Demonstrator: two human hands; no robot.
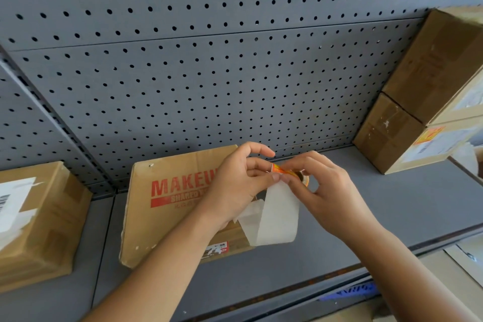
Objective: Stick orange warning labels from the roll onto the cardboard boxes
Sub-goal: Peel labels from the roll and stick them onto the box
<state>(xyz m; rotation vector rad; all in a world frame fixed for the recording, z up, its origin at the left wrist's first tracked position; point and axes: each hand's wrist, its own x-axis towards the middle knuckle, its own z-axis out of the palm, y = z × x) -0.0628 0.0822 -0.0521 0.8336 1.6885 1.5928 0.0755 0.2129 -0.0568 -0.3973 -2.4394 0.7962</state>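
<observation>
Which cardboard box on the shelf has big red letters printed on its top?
The flat middle box, lying under the hands. It reads "MAKEU..." in red; the left box and the stacked right boxes lack such lettering.

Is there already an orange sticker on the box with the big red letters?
No, the box with red letters shows no orange sticker; the orange label is between both hands.

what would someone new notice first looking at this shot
Two hands meet at centre: the left hand and right hand pinch an orange label over a dangling loop of white backing strip. Behind them a flat cardboard box shows red MAKEUP print, against a grey pegboard wall.
</observation>
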